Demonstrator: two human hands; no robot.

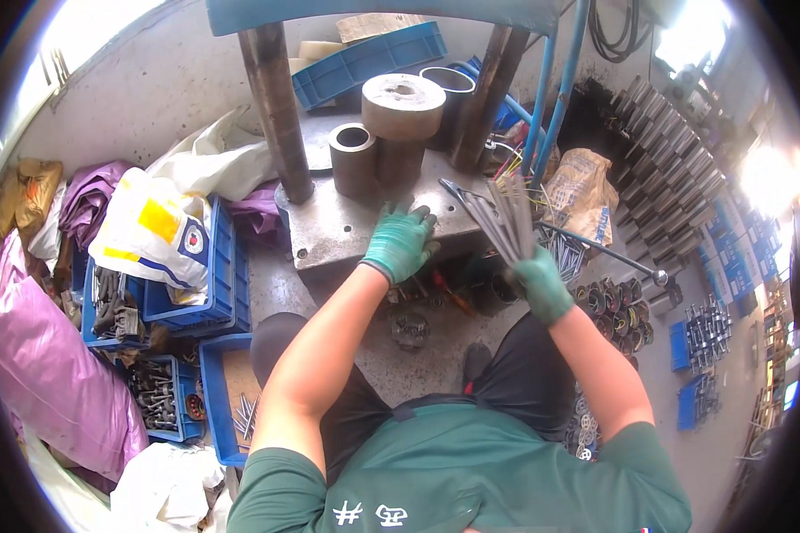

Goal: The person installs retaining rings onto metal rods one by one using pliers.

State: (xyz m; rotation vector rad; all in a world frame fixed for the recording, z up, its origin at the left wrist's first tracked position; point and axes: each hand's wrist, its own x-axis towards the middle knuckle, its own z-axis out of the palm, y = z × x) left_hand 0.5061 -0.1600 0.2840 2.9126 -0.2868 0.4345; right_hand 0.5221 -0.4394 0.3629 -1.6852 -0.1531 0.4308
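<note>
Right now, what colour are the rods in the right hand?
The rods are grey; the head view shows them.

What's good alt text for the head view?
A person's gloved right hand grips a bunch of metal rods while the gloved left hand rests on a metal table bearing thick cylinders; blue bins and bags crowd the left.

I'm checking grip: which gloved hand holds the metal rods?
The right hand, closed around the metal rods; the left hand lies palm down at the front of the metal slab, no rods showing.
</note>
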